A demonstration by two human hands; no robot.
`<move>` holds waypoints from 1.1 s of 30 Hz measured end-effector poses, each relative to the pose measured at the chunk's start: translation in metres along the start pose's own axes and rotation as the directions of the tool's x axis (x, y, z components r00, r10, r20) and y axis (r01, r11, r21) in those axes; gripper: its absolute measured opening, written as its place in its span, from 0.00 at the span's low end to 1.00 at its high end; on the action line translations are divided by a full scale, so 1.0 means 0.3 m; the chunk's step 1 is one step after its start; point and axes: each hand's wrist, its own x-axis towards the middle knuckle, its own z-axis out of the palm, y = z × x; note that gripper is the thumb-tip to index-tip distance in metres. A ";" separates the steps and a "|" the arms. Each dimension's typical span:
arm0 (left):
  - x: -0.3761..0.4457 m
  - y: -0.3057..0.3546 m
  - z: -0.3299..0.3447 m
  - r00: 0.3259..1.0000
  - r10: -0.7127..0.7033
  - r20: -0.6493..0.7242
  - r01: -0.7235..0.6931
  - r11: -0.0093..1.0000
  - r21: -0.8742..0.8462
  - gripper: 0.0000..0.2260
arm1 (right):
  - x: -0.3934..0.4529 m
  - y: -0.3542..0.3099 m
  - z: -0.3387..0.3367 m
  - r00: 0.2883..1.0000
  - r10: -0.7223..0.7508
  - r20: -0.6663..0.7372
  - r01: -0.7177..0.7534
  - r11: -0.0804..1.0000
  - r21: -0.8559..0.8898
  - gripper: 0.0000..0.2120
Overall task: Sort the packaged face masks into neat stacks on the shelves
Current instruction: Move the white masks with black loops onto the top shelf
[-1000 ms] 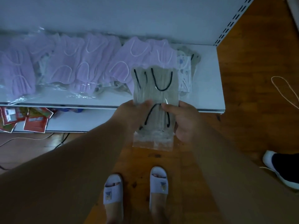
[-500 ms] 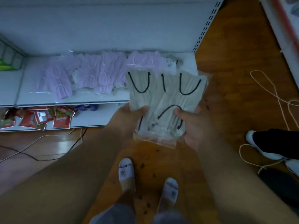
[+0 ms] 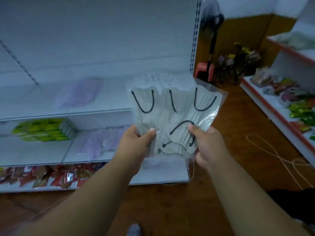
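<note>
Both my hands hold a fanned bundle of grey face mask packs [image 3: 172, 113] with black ear loops, in clear plastic, in front of the white shelf unit. My left hand [image 3: 136, 142] grips the bundle's lower left, thumb on top. My right hand [image 3: 206, 145] grips its lower right, thumb pressed on the front pack. A purple mask pack [image 3: 80, 93] lies blurred on the upper shelf [image 3: 64, 112]. More purple mask packs [image 3: 95, 143] lie on the shelf below. White packs [image 3: 156, 79] show just behind the bundle.
Green-yellow boxes [image 3: 44, 132] stand on the left of the middle shelf. Red snack packets [image 3: 51, 176] fill the bottom shelf. A second shelf unit [image 3: 281, 113] with colourful packets runs along the right. Cord loops [image 3: 272, 154] lie on the wooden floor. A black and red stand [image 3: 209, 65] is behind.
My view has swung up from the floor and low shelf to the higher shelves. The grey packs rose with both hands and stay fanned out. My feet have nearly left the view.
</note>
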 end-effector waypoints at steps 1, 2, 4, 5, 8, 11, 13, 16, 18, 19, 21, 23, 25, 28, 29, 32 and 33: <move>-0.019 0.049 0.012 0.999 0.033 -0.018 -0.033 0.999 -0.014 0.04 | -0.022 -0.050 0.015 0.999 -0.035 0.016 0.035 0.999 0.004 0.06; -0.035 0.099 0.023 0.998 0.060 -0.037 -0.062 0.997 -0.043 0.04 | -0.043 -0.096 0.032 0.997 -0.067 0.029 0.067 0.998 0.011 0.07; -0.059 0.188 0.040 0.993 0.101 -0.066 -0.106 0.991 -0.083 0.05 | -0.077 -0.179 0.072 0.992 -0.114 0.056 0.113 0.993 0.027 0.08; -0.071 0.227 0.045 0.990 0.125 -0.060 -0.130 0.987 -0.091 0.05 | -0.090 -0.214 0.095 0.988 -0.135 0.073 0.133 0.991 0.032 0.08; -0.100 0.346 0.032 0.978 0.195 -0.072 -0.202 0.973 -0.109 0.05 | -0.121 -0.307 0.177 0.968 -0.210 0.138 0.206 0.978 0.046 0.09; -0.103 0.494 -0.033 0.955 0.277 -0.107 -0.286 0.954 -0.088 0.05 | -0.155 -0.411 0.307 0.933 -0.300 0.199 0.296 0.954 0.049 0.08; -0.097 0.583 -0.091 0.934 0.334 -0.131 -0.344 0.937 -0.061 0.05 | -0.177 -0.470 0.403 0.902 -0.371 0.223 0.367 0.928 0.061 0.07; -0.070 0.701 -0.172 0.911 0.385 -0.151 -0.399 0.914 -0.077 0.06 | -0.189 -0.530 0.532 0.872 -0.425 0.245 0.423 0.904 0.064 0.06; -0.044 0.770 -0.215 0.900 0.414 -0.133 -0.426 0.902 -0.071 0.06 | -0.193 -0.563 0.607 0.862 -0.437 0.258 0.440 0.897 0.048 0.07; -0.027 0.803 -0.233 0.893 0.434 -0.118 -0.442 0.895 -0.059 0.06 | -0.190 -0.581 0.642 0.853 -0.450 0.264 0.456 0.889 0.042 0.08; 0.016 0.876 -0.263 0.873 0.470 -0.129 -0.478 0.878 -0.034 0.05 | -0.183 -0.632 0.707 0.827 -0.491 0.274 0.502 0.864 0.030 0.09; 0.059 0.966 -0.279 0.857 0.495 -0.143 -0.503 0.864 -0.027 0.04 | -0.178 -0.704 0.762 0.797 -0.538 0.272 0.559 0.829 0.001 0.08; 0.101 1.069 -0.281 0.864 0.488 -0.126 -0.495 0.868 -0.031 0.02 | -0.158 -0.795 0.805 0.774 -0.576 0.263 0.606 0.794 -0.042 0.06; 0.180 1.219 -0.269 0.880 0.459 -0.122 -0.463 0.887 -0.001 0.04 | -0.100 -0.947 0.869 0.780 -0.585 0.220 0.618 0.775 -0.130 0.13; 0.210 1.261 -0.261 0.883 0.453 -0.124 -0.457 0.890 0.000 0.04 | -0.070 -0.996 0.889 0.785 -0.579 0.221 0.614 0.774 -0.156 0.15; 0.307 1.351 -0.225 0.860 0.492 -0.135 -0.488 0.871 0.060 0.05 | 0.040 -1.116 0.930 0.783 -0.567 0.256 0.621 0.731 -0.282 0.13; 0.343 1.368 -0.213 0.849 0.508 -0.142 -0.498 0.861 0.104 0.06 | 0.084 -1.146 0.937 0.779 -0.562 0.279 0.627 0.704 -0.332 0.09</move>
